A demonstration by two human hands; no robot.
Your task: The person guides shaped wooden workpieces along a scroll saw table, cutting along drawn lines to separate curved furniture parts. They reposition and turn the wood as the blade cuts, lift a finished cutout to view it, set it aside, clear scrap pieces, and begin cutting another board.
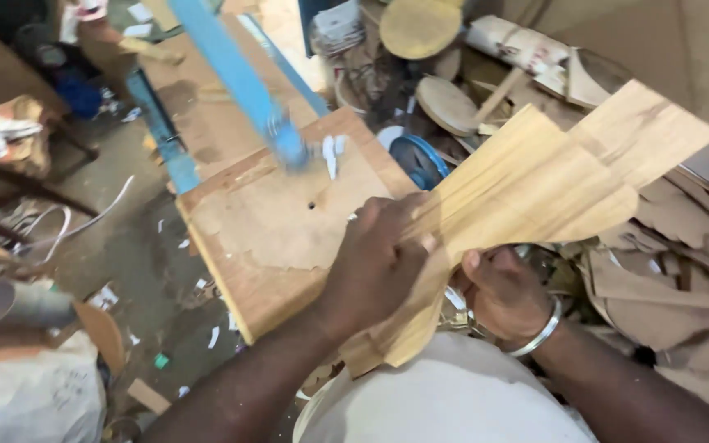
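While sawdust and offcuts lay all around, the left hand (375, 254) and the right hand (502, 291) both gripped a cross-shaped plywood cutout (535, 189), which stretched toward two o'clock. At ten o'clock sat a square wooden board (276, 238) beneath a blue bar (240, 78).

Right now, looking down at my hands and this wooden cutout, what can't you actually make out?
- Head view: the lower end of the wooden cutout is hidden behind the left hand.
- The right hand has its fingertips behind the wood.
- The blue tool over the board is motion-blurred and cut off by the top edge.
- The grey tube runs off the left edge.
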